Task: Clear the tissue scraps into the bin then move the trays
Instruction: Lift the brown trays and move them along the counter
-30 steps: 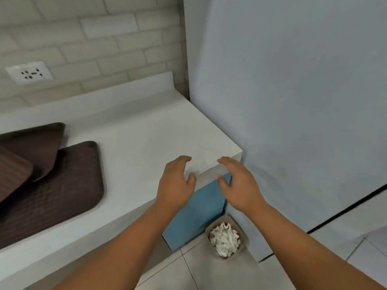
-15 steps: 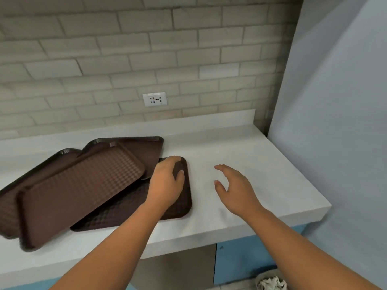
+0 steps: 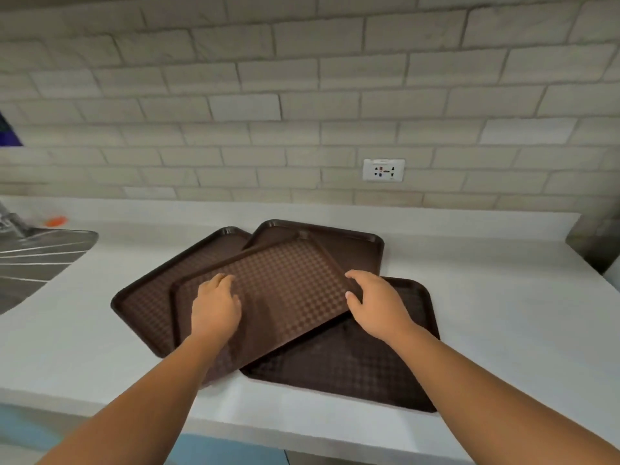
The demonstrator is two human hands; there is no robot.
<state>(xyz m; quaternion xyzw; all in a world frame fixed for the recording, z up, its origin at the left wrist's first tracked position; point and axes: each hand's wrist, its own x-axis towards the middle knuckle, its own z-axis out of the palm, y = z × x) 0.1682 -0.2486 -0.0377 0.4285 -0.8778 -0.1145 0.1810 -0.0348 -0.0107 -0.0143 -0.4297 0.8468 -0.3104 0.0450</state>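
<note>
Hands no longer hover above bin, now out of view. White flat surface [image 3: 503, 313]: no tissue scraps visible. Four dark brown rectangular plastic trays [image 3: 369, 364] overlap mid-surface. Topmost checker-textured brown tray [image 3: 285, 290] lies skewed across others. Left hand [image 3: 216, 307] lies flat on it, fingers relaxed; right hand [image 3: 375, 303] at its right rim, grip unclear. Likely scraps done, tray-moving begins.

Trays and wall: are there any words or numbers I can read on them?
No readable text anywhere.
Wall socket: a faint mark along its top edge, too blurred to read; the rest is just holes.
Top tray and the trays under it: only a checker pattern, no words.
</note>
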